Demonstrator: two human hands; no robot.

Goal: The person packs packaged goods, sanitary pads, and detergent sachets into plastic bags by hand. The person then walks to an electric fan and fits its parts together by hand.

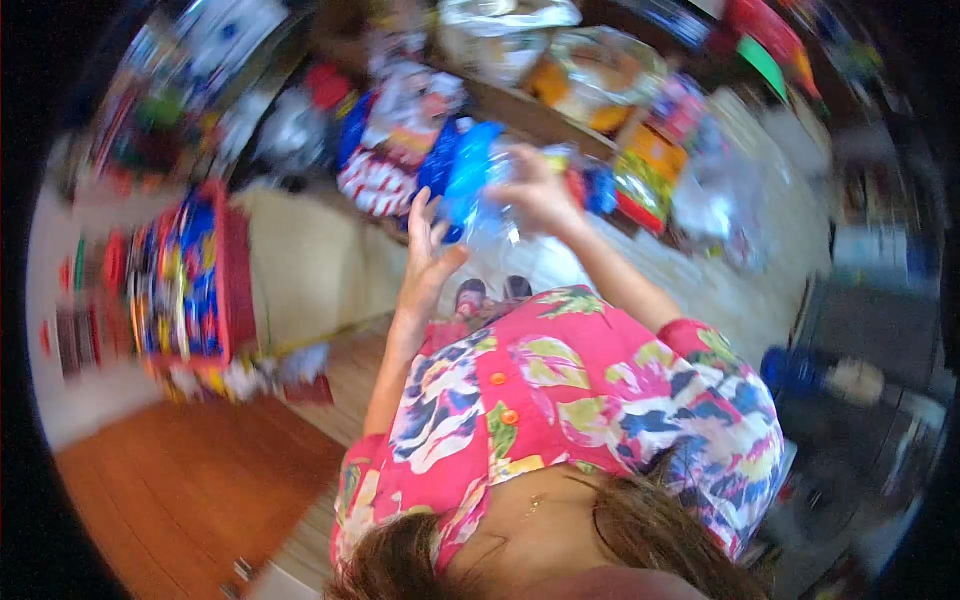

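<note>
Both hands are raised in front of the body, near a bright blue plastic bag or package (pixel 470 175) with a clear, shiny part below it. My left hand (pixel 430 250) is to the lower left of this package, its fingers spread and nothing between them. My right hand (pixel 537 190) is at the right side of the blue and clear plastic; motion blurs its fingers, and its grip cannot be made out. Behind the package lie dark blue packets and a red-and-white striped packet (pixel 377 188).
A red basket (pixel 235 280) full of colourful packets stands at the left, above a brown wooden surface (pixel 200 480). Wooden bins with bagged goods (pixel 595 75) line the top. Yellow packets (pixel 650 170) and clear plastic bags (pixel 718 200) lie at the right. Two feet show below the hands.
</note>
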